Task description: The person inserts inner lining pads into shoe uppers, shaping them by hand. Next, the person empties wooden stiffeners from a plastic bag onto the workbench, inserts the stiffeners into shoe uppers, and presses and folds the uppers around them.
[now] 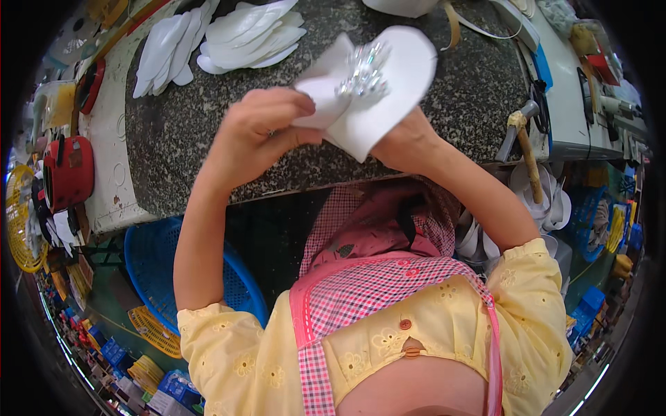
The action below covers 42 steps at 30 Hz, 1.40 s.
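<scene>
Over the front part of the dark speckled stone slab (pixel 201 152), I hold up a curved white shoe upper (pixel 399 87) with a cluster of clear, sparkling beads (pixel 365 71) on it. My left hand (pixel 260 132) pinches its left edge between thumb and fingers. From below right, my right hand (pixel 409 142) grips the same piece; most of its fingers are hidden behind the white material. Both hands keep the upper tilted above the slab, clear of the surface.
Two fanned stacks of flat white sole-shaped pieces (pixel 251 35) lie at the slab's far left. A hammer (pixel 525 142) leans at the right edge. A red case (pixel 68 172) sits on the left, a blue basket (pixel 243 295) below the table.
</scene>
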### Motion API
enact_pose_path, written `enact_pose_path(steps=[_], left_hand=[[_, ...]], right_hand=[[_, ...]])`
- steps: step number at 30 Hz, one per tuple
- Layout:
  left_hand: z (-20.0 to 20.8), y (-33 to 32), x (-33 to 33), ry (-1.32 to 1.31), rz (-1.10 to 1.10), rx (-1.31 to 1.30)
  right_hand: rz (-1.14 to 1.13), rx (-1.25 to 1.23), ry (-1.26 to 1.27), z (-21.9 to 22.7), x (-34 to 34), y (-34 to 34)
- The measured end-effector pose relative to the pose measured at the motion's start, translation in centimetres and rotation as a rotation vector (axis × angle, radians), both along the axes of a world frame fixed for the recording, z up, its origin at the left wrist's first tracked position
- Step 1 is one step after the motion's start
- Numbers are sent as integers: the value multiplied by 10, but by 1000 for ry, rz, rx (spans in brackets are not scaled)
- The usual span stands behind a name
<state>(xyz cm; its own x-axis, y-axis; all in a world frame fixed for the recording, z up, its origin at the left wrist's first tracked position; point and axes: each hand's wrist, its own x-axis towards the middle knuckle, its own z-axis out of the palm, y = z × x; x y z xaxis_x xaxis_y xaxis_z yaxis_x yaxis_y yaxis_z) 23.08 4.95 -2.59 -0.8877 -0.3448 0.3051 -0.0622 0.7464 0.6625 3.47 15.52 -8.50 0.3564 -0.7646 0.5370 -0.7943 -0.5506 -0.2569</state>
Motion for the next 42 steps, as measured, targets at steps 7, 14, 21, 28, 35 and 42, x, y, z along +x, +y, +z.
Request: enact_pose_path(steps=[7,14,21,28,35,42], left_hand=[[-28,29,30,-147,-127,28],[-8,5,-6,-225,168,374],[15,-4,-42,-21,208,464],[-27,-32,-43,189,121,251],[-14,-66,-32,348,87,-784],[-14,-110,55,183,549,-326]], right_hand=[[20,118,90,15,7,33],[-41,259,-47,9,7,15],[-63,292,-69,16,5,6],[48,530,-400,22,-4,9],[67,826,-644,27,-4,21],[-9,605,-500,23,-9,24]])
